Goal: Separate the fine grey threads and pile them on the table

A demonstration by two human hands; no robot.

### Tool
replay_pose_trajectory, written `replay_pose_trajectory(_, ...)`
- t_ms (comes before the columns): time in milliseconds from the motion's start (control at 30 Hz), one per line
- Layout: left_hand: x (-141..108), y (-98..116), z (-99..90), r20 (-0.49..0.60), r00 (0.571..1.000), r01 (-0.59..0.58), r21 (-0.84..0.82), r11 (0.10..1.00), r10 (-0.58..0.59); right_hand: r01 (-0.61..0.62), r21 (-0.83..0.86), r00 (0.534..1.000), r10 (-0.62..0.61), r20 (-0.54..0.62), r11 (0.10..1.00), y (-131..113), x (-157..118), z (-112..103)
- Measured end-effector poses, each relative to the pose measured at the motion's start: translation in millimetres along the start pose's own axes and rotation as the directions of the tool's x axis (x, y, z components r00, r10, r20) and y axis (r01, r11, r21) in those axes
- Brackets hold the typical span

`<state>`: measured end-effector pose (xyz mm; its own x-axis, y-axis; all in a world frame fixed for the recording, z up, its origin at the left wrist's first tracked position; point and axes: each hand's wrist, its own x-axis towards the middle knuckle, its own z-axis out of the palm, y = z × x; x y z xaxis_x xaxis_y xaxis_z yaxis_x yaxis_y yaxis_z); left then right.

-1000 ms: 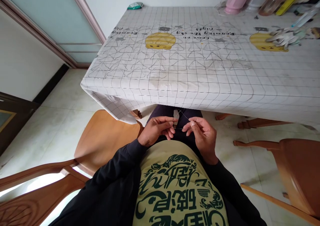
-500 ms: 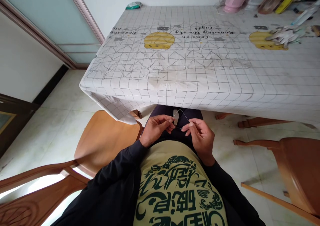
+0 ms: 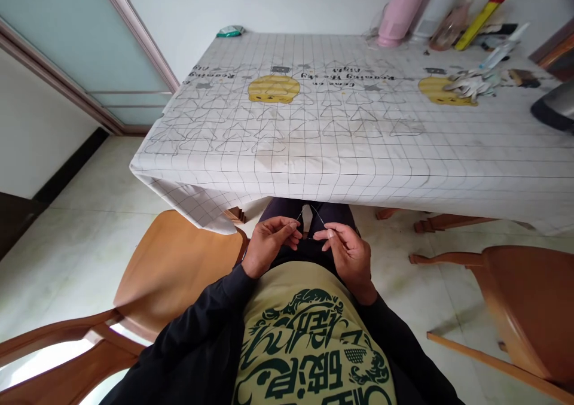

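A thin bent wire (image 3: 318,216), roughly triangular, spans the gap between my two hands, just below the table's front edge and above my lap. My left hand (image 3: 272,242) pinches its left side between thumb and fingertips. On the other side my right hand (image 3: 346,250) is closed on it the same way, thumb against the forefinger. The wire's peak points away from me, and its lower side is barely visible. Several similar wire triangles (image 3: 270,143) lie in rows on the checked tablecloth (image 3: 314,168).
A pink flask (image 3: 402,11), a yellow and red box (image 3: 484,17) and white gloves (image 3: 475,84) are at the table's back right. A metal kettle (image 3: 556,106) stands at the right. Wooden chairs flank me, one left (image 3: 168,267), one right (image 3: 529,297). A green packet (image 3: 230,31) lies at the back left.
The view has shifted, so the table sits lower and more of its right side shows, including the kettle. Both hands keep their pinch on the wire, nearly unchanged.
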<state>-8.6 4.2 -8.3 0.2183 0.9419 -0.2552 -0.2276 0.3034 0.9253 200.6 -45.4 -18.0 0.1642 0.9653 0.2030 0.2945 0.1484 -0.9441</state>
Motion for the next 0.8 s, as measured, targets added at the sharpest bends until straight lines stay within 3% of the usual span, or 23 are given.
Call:
replay_pose_trajectory(167,-2.5,2.7,2.6,0.023,0.999,0.023,-0.020,1.000,-0.022,-0.052,0.060,0.998,0.054,-0.022,0.997,3.1,0.5,-0.3)
replay_pose_trajectory(333,-1.6,-0.5,4.5,0.025,0.999,-0.035,0.002,0.999,0.035,-0.117,0.088,0.993,0.119,-0.015,0.989,7.8,2.4,0.7)
replay_pose_trajectory(633,-1.3,-6.2,1.0,0.017,0.997,-0.073,0.095,0.993,0.071,-0.122,0.098,0.992,0.126,-0.025,0.988,7.1,3.4,-0.8)
replay_pose_trajectory(800,0.7,-15.3,-6.4,0.035,0.998,-0.052,0.174,0.983,0.047,-0.052,0.087,0.997,0.056,-0.052,0.995,-5.7,26.8,-11.7)
